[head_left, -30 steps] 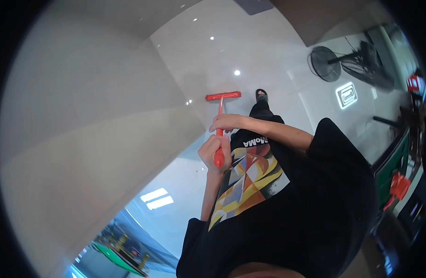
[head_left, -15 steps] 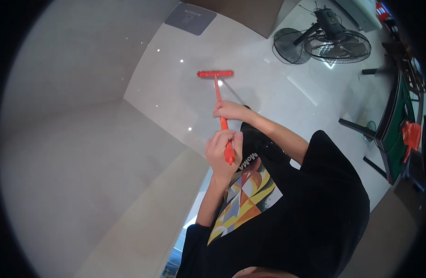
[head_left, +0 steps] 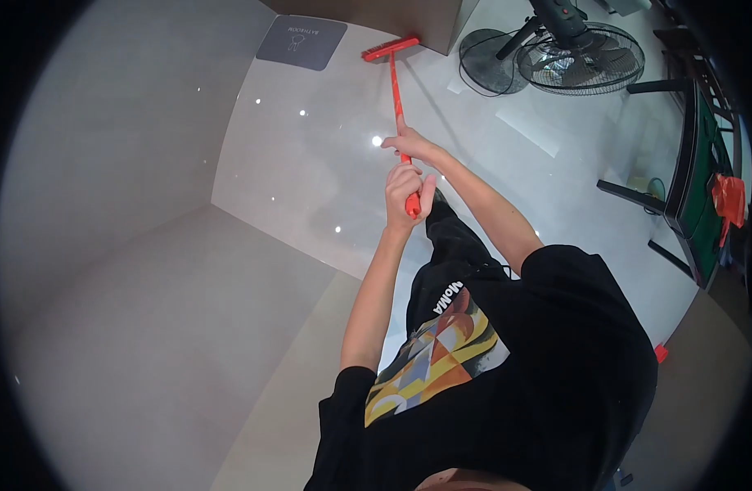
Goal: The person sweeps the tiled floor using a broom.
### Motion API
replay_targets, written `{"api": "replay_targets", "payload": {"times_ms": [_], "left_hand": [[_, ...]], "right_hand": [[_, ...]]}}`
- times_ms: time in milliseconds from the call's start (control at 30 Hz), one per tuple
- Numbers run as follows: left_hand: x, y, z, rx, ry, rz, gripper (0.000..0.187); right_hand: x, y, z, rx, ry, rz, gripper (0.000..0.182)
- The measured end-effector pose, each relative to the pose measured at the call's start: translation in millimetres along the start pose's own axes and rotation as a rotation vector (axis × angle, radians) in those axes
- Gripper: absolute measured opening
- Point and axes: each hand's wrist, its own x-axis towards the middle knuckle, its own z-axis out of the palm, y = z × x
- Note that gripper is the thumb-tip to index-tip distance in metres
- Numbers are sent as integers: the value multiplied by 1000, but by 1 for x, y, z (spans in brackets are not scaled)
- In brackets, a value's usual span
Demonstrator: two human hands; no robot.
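A long red pole [head_left: 396, 86] with a red brush head [head_left: 390, 50] slants away from my body over the pale floor. My left hand [head_left: 406, 195] is closed round its near end, with the red tip showing between thumb and fingers. Just farther up the pole is my right hand [head_left: 414, 147], curled around it with one finger sticking out to the left. The brush head lies on the floor near the base of a brown cabinet [head_left: 392, 18], to the right of a grey mat [head_left: 301, 42] marked BATHROOM.
A black standing fan [head_left: 580, 61] is at the upper right. Below it, a green-topped table [head_left: 706, 180] with black legs has a red object [head_left: 728, 199] at its edge. A grey wall [head_left: 130, 204] runs along the left.
The brush head has moved away from my body, up to the cabinet base. Both hands have moved forward with the pole, and one finger of my right hand now sticks out.
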Motion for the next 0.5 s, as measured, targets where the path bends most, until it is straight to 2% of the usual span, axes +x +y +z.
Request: {"api": "replay_targets", "payload": {"times_ms": [67,133,267,333,433,500], "left_hand": [[-15,3,-22,-42,-35,-7,28],[-45,21,-49,-46,-15,-30,30],[-134,69,-120,-36,-1,-91,29],[-171,93,-160,-27,23,-99,30],[-198,120,-215,44,18,-240,33],[-231,140,-222,95,47,-339,36]], "right_hand": [[-18,3,20,58,-36,67,58],[-51,10,45,-29,-145,128,54],[-123,32,122,-190,-344,32,55],[-155,28,164,-418,-384,5,62],[-172,33,229,-402,-465,-37,58],[-192,53,257,-409,-578,-22,56]]}}
